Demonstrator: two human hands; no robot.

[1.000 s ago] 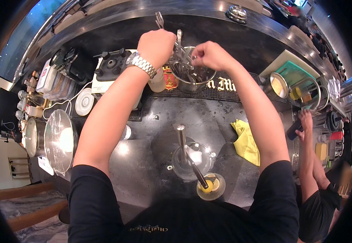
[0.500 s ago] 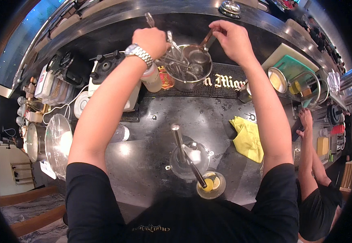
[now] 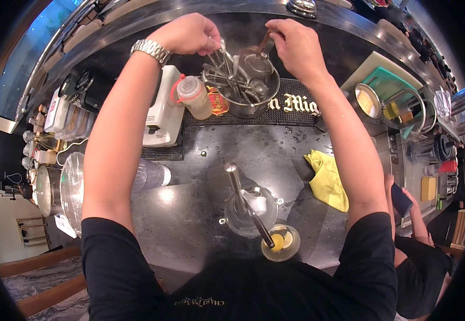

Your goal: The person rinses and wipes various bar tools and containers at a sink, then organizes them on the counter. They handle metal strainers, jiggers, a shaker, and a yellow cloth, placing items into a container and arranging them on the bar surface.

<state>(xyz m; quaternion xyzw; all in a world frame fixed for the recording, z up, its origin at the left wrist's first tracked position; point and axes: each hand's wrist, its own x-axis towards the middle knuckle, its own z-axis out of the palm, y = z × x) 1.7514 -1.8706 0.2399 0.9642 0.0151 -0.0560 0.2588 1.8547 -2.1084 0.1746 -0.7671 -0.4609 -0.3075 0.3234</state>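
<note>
A round metal container (image 3: 248, 111) stands on the black rubber bar mat, packed with metal utensils (image 3: 237, 80) standing at various angles. My left hand (image 3: 189, 35), with a watch at the wrist, is over its left rim; the fingers pinch at the upper end of a thin metal utensil, whose kind is hidden in the cluster. My right hand (image 3: 298, 45) is closed on the brown handle of a round strainer (image 3: 256, 64), which rests tilted at the container's back rim. Nearer me is a clear glass vessel (image 3: 237, 223) with ice and a long metal tool leaning in it.
Lemon pieces lie in a small glass dish (image 3: 291, 250). A yellow cloth (image 3: 327, 182) is at the right; a squeeze bottle (image 3: 197, 101) and white appliance (image 3: 163, 120) stand left of the container. Farther right are a metal pot (image 3: 367, 101) and another person's arm (image 3: 418, 216) holding a dark object.
My left hand has moved left and slightly away from me; the metal utensil end that stuck up beyond it no longer shows there. My right hand has shifted slightly left, closing on the brown handle.
</note>
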